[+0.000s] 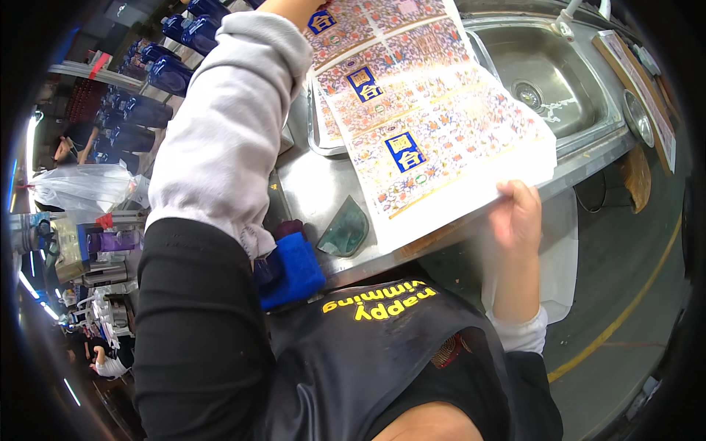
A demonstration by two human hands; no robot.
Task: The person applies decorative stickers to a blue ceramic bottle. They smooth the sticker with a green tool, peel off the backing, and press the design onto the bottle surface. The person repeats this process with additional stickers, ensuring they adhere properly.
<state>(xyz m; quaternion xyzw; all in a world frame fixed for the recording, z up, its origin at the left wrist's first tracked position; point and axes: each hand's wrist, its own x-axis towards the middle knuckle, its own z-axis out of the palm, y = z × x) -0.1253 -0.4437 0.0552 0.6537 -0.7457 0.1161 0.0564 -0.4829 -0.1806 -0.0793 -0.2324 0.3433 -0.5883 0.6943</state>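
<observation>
A large printed sheet (448,140), with floral patterns and blue-and-gold label blocks, lies over the steel counter and a metal tray (316,121). It overhangs the counter's near edge. My left arm reaches across to the sheet's far left side. Only part of my left hand (296,10) shows at the top edge, its fingers out of view. At the sheet's near right edge is my right hand (517,217), somewhat blurred, with fingers curled closed against the paper's margin. A dark green translucent scraper-like piece (344,228) rests on the counter left of the sheet.
A steel sink (544,73) with a faucet (565,28) is set in at the far right. A blue cloth (294,275) lies at the counter's near edge. Blue bottles (169,73) stand at the far left. A white bin (562,264) sits below on the right.
</observation>
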